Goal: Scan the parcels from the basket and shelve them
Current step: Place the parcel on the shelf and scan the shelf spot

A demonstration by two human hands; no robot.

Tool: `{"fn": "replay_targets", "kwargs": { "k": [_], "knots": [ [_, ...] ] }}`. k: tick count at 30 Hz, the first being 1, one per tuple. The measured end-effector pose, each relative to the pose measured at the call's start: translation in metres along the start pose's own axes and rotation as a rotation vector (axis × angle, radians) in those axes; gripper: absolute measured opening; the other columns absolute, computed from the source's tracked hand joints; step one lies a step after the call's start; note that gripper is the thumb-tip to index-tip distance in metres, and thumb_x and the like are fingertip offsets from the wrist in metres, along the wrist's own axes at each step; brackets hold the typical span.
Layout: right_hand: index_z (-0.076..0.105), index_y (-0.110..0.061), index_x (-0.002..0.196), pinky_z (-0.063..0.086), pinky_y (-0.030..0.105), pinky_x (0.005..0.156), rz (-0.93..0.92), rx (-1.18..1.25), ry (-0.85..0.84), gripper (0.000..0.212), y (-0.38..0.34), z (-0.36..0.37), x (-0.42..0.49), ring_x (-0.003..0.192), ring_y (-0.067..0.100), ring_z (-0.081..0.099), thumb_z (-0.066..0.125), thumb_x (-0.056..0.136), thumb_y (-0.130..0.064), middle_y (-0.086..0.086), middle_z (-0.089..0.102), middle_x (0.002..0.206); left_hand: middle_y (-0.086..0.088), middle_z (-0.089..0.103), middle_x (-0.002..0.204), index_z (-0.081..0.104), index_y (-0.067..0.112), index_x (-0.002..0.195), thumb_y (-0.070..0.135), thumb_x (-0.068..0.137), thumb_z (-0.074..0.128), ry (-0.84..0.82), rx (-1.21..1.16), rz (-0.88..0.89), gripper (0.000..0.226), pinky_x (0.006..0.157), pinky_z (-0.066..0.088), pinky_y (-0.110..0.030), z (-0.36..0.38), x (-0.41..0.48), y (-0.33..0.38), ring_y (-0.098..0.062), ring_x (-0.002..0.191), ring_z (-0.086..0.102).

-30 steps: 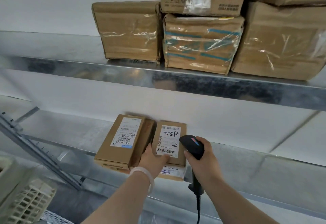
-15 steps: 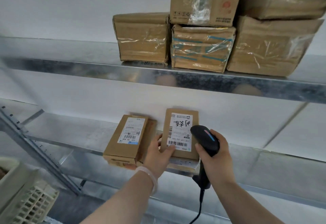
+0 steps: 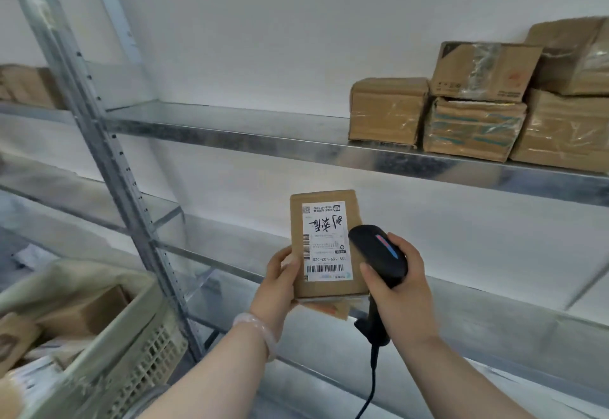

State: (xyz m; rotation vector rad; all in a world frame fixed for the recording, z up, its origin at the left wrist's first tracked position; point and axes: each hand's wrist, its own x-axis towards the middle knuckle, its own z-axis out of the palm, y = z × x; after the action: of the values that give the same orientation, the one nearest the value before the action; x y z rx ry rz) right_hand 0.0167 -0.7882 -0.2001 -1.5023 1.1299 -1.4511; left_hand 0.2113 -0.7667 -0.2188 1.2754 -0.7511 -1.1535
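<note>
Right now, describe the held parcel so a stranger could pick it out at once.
Start at the metal shelving; below its upper board find the left hand beside the black scanner. It holds a small brown parcel upright. Unlike the tape-wrapped boxes above, it bears a white label with handwritten characters.

1. I see a plain white wall (image 3: 296, 39) behind everything, softly and evenly lit.
2. A galvanised steel rack (image 3: 412, 158) stands against it; its post (image 3: 108, 161), punched with holes, runs tilted across my left side.
3. The top shelf (image 3: 230, 125) crosses the view right of the post; its front lip shines with mottled reflections.
4. The lower shelf (image 3: 494, 329) lies beneath it, grey, its surface blurred on my feed.
5. Left of the post, I make out 2 more shelves (image 3: 66, 194) of a neighbouring bay.
6. A thin brace (image 3: 590, 282) slants at far right, under the top shelf.
</note>
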Motion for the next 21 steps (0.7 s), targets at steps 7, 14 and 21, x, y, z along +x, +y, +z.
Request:
{"fn": "replay_targets", "kwargs": {
  "k": [7, 14, 21],
  "knots": [
    [0.053, -0.049, 0.117, 0.041, -0.001, 0.079, -0.030, 0.097, -0.177, 0.054, -0.028, 0.093, -0.025, 0.104, -0.012, 0.058, 0.079, 0.082, -0.017, -0.037, 0.059, 0.111, 0.006, 0.074, 0.115, 0.050, 0.057, 0.123, 0.061, 0.083, 0.067, 0.061, -0.078, 0.050, 0.044, 0.092, 0.054, -0.046, -0.103, -0.039, 0.024, -0.020, 0.109, 0.069],
    [0.053, -0.046, 0.116, 0.042, 0.001, 0.079, -0.064, 0.171, -0.370, 0.056, -0.050, 0.172, -0.055, 0.103, -0.012, 0.057, 0.080, 0.082, -0.011, -0.023, 0.059, 0.119, -0.010, 0.070, 0.123, 0.049, 0.040, 0.134, 0.013, 0.097, 0.059, 0.208, -0.232, 0.110, 0.047, 0.089, 0.057, -0.048, -0.193, -0.084, 0.033, -0.030, 0.111, 0.069],
    [0.053, -0.043, 0.118, 0.043, 0.003, 0.080, -0.068, 0.197, -0.542, 0.054, -0.061, 0.221, -0.072, 0.102, -0.013, 0.057, 0.080, 0.083, -0.012, -0.028, 0.060, 0.115, -0.011, 0.066, 0.127, 0.047, 0.034, 0.142, 0.002, 0.094, 0.060, 0.372, -0.194, 0.159, 0.059, 0.090, 0.058, -0.050, -0.240, -0.120, 0.039, -0.028, 0.110, 0.069]
  ]
}}
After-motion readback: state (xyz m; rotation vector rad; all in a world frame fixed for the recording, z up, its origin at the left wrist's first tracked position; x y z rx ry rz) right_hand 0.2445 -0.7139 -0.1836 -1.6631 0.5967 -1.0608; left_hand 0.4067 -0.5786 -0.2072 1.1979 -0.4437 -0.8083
